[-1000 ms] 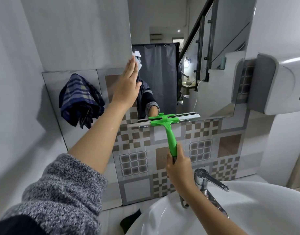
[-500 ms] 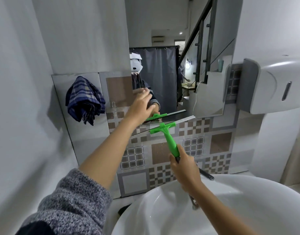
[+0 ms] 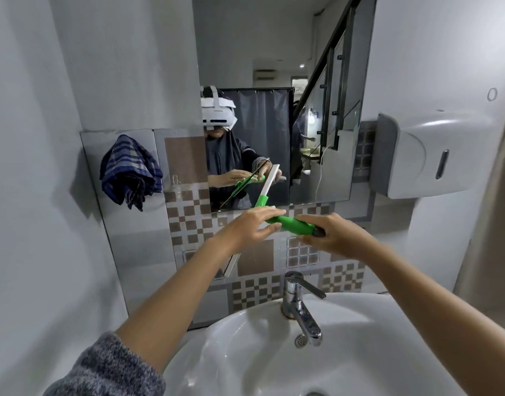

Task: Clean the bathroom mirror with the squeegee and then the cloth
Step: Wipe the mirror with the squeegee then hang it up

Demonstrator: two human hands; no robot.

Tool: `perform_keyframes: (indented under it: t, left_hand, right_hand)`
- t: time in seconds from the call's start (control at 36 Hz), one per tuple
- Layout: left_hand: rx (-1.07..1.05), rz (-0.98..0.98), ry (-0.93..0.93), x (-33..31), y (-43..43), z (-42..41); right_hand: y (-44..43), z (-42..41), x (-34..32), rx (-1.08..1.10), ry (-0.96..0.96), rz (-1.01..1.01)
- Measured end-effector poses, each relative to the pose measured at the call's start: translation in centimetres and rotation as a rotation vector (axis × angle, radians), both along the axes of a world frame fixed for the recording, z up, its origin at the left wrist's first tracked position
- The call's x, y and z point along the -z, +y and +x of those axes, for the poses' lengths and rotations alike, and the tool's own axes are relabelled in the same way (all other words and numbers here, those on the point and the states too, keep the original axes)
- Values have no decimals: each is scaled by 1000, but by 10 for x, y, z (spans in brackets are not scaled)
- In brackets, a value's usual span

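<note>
The green squeegee (image 3: 291, 224) lies almost level in front of the tiled wall, just below the mirror (image 3: 317, 81), its blade end tilted up toward the glass. My right hand (image 3: 334, 238) grips the handle near its black tip. My left hand (image 3: 251, 228) holds the handle nearer the blade. The blade's lower part is hidden behind my left hand. A blue checked cloth (image 3: 130, 171) hangs on the wall to the left of the mirror, apart from both hands.
A white basin (image 3: 245, 338) with a chrome tap (image 3: 298, 304) sits below my arms. A grey and white dispenser (image 3: 428, 152) juts out at the right. A plain wall closes the left side.
The squeegee has come off the mirror's lower edge and swung from upright to nearly level. My left hand dropped from the glass and took hold of the handle.
</note>
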State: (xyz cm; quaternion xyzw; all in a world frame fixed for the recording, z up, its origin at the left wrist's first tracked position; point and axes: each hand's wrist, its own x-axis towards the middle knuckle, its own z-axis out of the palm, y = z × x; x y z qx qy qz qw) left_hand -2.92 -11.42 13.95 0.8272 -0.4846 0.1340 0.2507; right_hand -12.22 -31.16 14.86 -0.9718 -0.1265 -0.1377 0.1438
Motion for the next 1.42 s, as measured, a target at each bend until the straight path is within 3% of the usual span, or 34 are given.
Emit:
perform_keyframes:
  t: [0.17,0.28,0.47,0.61,0.72,0.81,0.97,1.42]
  left_hand:
    - [18,-91,-92,2,-6,-9]
    - [-5,-184,-147,3,-7,-17]
    - [-186,-432,-186,14,-2,-30]
    - [-364,-615,-143,29,4,-39]
    - [-456,-780,-52,39,11,-50]
    - [-499,-879,51,44,15,-63]
    - [-470,-1107,238,58,25,-73]
    - [-637,-934,348,102,97,-61]
  right_hand:
    - [-18,-4,-30,-12,-79,-277]
    - [-22,-3,-46,-17,-206,-342]
    - [-8,15,-39,-128,-511,-151]
    - [25,32,-17,-20,-742,14]
    - [64,36,3,34,-690,267]
    - [98,32,10,-43,-637,526]
    - [147,34,17,-180,-345,826]
    - [200,83,53,-378,-99,799]
